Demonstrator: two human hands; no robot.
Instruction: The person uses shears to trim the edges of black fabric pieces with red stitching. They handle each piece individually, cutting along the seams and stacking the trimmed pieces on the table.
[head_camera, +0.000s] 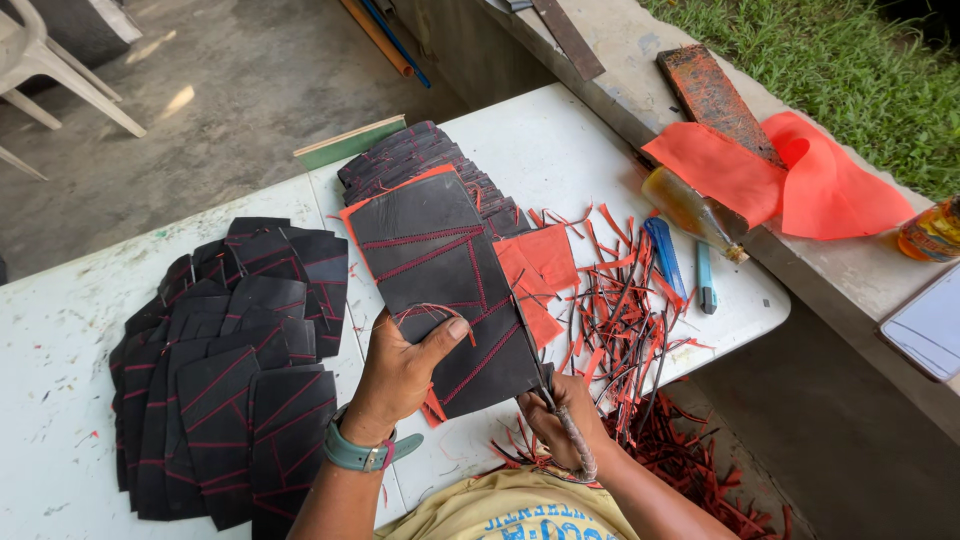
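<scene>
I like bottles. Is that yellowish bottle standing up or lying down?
Lying down. The bottle rests on its side at the table's far edge, neck toward the ledge.

Panels and scraps across the table (60, 330)

One stack of panels (225, 370) lies left, another stack (420, 160) behind the held panel (450, 290); trimmings (620, 310) lie right, cutters (663, 255) beyond.
</scene>
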